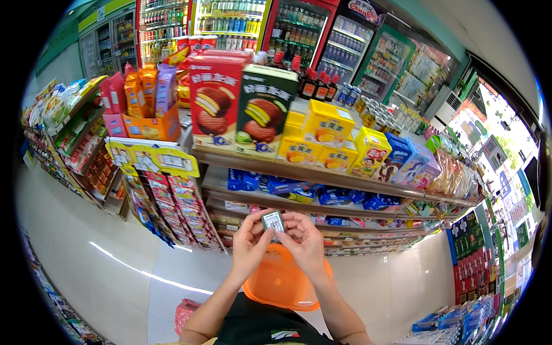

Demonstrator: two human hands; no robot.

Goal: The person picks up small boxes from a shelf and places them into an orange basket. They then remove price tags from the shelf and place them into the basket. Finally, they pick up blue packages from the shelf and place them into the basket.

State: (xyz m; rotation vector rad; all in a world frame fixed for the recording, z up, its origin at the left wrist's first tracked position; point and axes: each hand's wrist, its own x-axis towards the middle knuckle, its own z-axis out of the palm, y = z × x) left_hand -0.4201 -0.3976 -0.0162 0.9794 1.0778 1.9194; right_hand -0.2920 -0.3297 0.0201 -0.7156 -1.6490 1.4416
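Above the orange basin (pixel 259 283), left hand (pixel 250 244) and right hand (pixel 305 241) pinch a small packet (pixel 273 220) that a loosened grip could drop.

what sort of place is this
Most likely a small convenience store or grocery shop: glass-door drinks coolers stand in the background, boxed snacks are displayed on top of a shelf unit, and colourful packets hang on a rack beside it.
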